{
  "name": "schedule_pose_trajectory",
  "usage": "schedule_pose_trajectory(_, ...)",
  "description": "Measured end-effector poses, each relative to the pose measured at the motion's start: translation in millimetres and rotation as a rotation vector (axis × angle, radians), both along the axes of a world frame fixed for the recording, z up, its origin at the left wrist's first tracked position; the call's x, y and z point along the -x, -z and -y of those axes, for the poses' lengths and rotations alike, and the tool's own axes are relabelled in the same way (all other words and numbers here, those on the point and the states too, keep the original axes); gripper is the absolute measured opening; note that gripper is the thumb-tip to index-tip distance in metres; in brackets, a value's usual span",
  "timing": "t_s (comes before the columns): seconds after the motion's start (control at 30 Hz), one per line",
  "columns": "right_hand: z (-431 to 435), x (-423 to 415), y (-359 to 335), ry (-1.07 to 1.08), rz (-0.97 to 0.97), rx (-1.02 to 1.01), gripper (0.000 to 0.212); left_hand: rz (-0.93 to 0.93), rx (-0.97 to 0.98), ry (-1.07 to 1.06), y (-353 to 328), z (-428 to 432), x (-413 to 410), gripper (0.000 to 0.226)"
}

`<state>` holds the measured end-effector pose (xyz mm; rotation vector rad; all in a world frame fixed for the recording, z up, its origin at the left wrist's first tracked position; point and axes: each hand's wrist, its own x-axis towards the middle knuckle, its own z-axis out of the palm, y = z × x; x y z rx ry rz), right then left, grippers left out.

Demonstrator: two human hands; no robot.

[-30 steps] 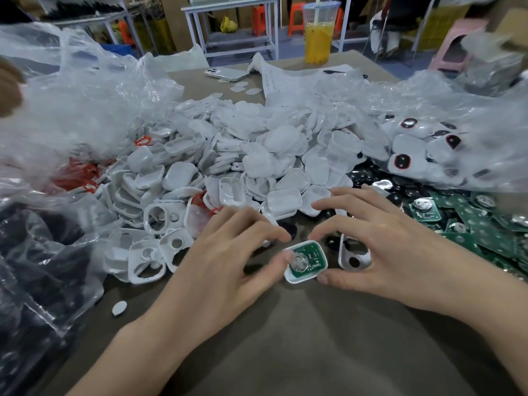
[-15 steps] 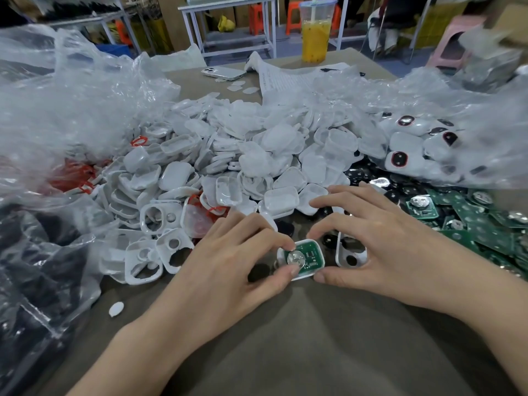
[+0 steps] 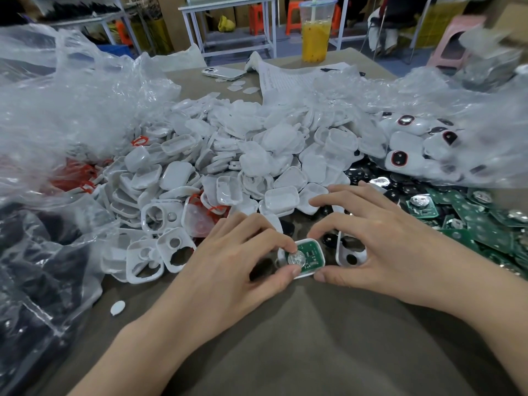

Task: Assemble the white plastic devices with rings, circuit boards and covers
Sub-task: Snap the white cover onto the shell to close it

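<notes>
Resting on the brown table (image 3: 314, 347), in front of the parts heap: one white shell (image 3: 305, 260) with a green circuit board (image 3: 311, 250) and coin cell (image 3: 295, 258) seated inside. Left hand (image 3: 228, 261) pinches its left end, right hand (image 3: 380, 247) its right end. White covers (image 3: 243, 155) heaped behind; loose boards (image 3: 485, 227) at right

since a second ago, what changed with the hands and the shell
The left hand closed in: its index finger came down to the coin cell, its thumb slid to the near edge of the shell, pinching it. Right hand, shell and piles stayed put.
</notes>
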<state>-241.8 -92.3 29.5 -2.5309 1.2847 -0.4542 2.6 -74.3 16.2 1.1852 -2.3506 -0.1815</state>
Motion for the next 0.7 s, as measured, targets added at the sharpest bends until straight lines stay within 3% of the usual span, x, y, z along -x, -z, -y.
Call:
schedule_pose_trajectory(0.2, 0.2, 0.0, -0.1, 0.004, 0.007, -0.003, 0.043, -0.008, 0.006, -0.018, -3.0, -0.7, -1.4, 0.027)
schedule_pose_trajectory(0.37, -0.1, 0.5, -0.5, 0.013, -0.001, -0.014, 0.045, -0.075, 0.021, -0.159, -5.9, 1.7, -6.3, 0.029)
schedule_pose_trajectory(0.7, -0.2, 1.4, -0.5, 0.018, 0.019, -0.032, 0.048, 0.001, -0.007, -0.216, -4.5, 4.4, -8.2, 0.025)
